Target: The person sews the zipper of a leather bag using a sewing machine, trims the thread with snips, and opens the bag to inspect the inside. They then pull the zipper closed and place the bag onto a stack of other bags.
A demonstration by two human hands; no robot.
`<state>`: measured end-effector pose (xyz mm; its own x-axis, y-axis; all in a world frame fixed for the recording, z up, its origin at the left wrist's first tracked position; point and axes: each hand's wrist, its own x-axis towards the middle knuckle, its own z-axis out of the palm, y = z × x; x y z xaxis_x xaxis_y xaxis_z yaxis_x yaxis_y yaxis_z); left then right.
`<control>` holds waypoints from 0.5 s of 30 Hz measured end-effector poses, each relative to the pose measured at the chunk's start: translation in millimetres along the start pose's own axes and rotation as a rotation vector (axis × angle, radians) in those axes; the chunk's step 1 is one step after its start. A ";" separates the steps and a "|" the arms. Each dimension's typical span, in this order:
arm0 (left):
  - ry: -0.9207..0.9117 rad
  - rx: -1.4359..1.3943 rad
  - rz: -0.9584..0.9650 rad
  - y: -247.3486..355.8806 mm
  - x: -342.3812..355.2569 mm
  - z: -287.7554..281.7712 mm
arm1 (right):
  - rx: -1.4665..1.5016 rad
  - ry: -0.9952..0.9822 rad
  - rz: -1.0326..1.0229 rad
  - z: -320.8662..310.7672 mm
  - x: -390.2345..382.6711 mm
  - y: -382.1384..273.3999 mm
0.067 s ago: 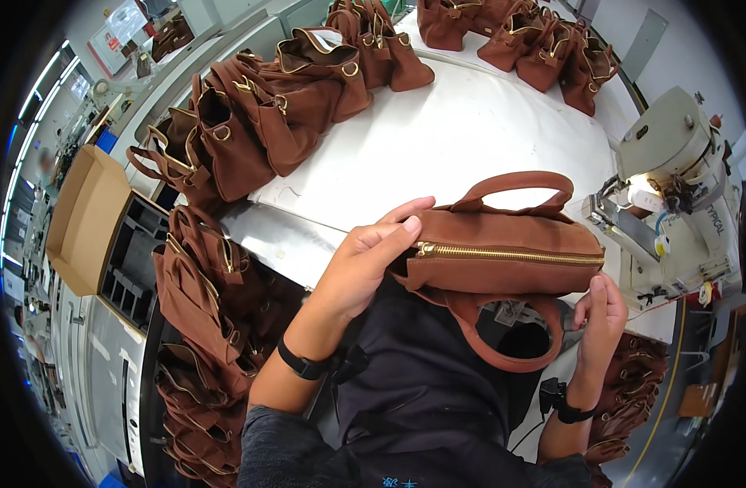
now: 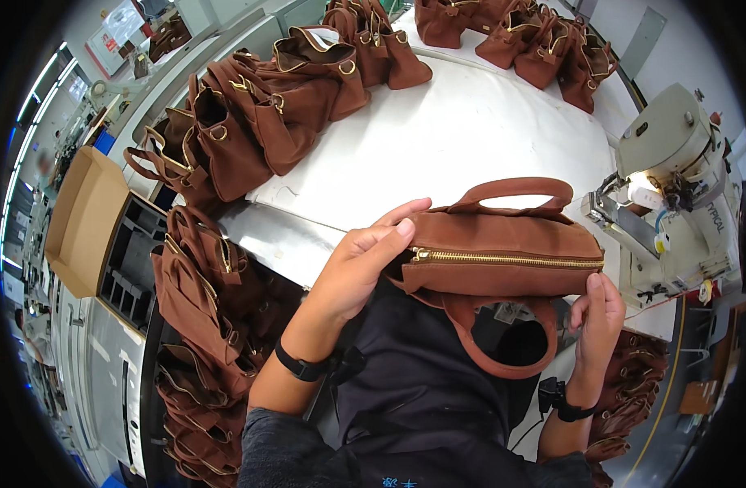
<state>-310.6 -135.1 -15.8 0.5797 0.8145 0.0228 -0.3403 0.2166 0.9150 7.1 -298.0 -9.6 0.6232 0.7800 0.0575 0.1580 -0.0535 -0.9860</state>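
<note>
A brown handbag (image 2: pixel 503 233) is held between my two hands, its top turned up toward me. Its gold zipper (image 2: pixel 511 259) runs shut across the top from end to end. One looped handle stands out on the far side, the other hangs on the near side over my lap. My left hand (image 2: pixel 369 256) grips the bag's left end, thumb on top near the zipper pull and forefinger stretched behind. At the right end my right hand (image 2: pixel 598 309) pinches the corner, thumb against the leather and the other fingers curled.
Several brown handbags (image 2: pixel 235 138) stand along the left of the white table (image 2: pixel 438 138), more (image 2: pixel 540 57) at its far end. A pile of bags (image 2: pixel 198 301) lies low at left beside an open cardboard box (image 2: pixel 84 224). At right stands a sewing machine (image 2: pixel 674 146), lamp lit.
The bag has dipped very slightly toward me, and my left hand has shifted a touch to the left. Both hands keep their hold.
</note>
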 end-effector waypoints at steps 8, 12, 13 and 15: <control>-0.105 0.197 0.109 -3.9 -13.2 -9.6 | 0.190 -0.078 0.134 -3.6 1.2 -4.2; -0.078 0.230 0.152 -7.5 -16.1 -6.4 | 0.422 -0.195 0.245 -12.4 -0.4 -16.3; -0.090 0.220 0.161 -8.4 -16.0 -6.2 | 0.464 -0.195 0.282 -14.0 0.1 -17.9; -0.113 0.211 0.173 -10.2 -15.0 -6.3 | 0.598 -0.221 0.322 -16.3 2.4 -18.1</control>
<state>-320.5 -146.1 -28.0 0.6094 0.7619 0.2194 -0.2864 -0.0465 0.9570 18.2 -305.2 11.0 0.3881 0.8945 -0.2217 -0.4941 -0.0011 -0.8694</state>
